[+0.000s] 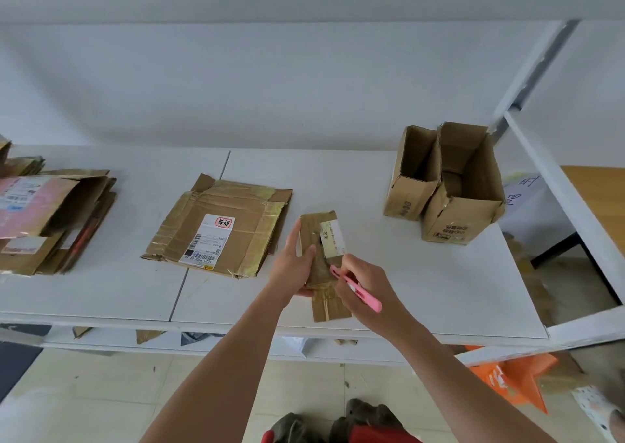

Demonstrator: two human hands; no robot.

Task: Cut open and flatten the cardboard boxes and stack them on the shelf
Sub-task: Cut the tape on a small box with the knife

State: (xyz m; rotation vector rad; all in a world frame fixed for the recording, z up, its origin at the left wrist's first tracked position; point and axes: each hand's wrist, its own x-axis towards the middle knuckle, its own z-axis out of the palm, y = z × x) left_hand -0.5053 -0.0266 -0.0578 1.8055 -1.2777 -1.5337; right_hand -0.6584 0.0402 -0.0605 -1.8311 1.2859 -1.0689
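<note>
A small brown taped cardboard box (321, 236) with a white label is held over the white shelf (422, 290). My left hand (292, 263) grips its left side, thumb across the front. My right hand (365, 290) holds a pink box cutter (358, 290), its tip touching the box's lower right part. A flap of the box hangs below my hands. A flattened box (220, 229) with a shipping label lies to the left. A stack of flattened boxes (50, 222) sits at the far left.
Two open upright cardboard boxes (446, 185) stand at the shelf's back right, beside the white shelf post (534, 70). Orange packaging (514, 378) and cardboard scraps lie on the floor and the lower shelf. My shoes show at the bottom edge.
</note>
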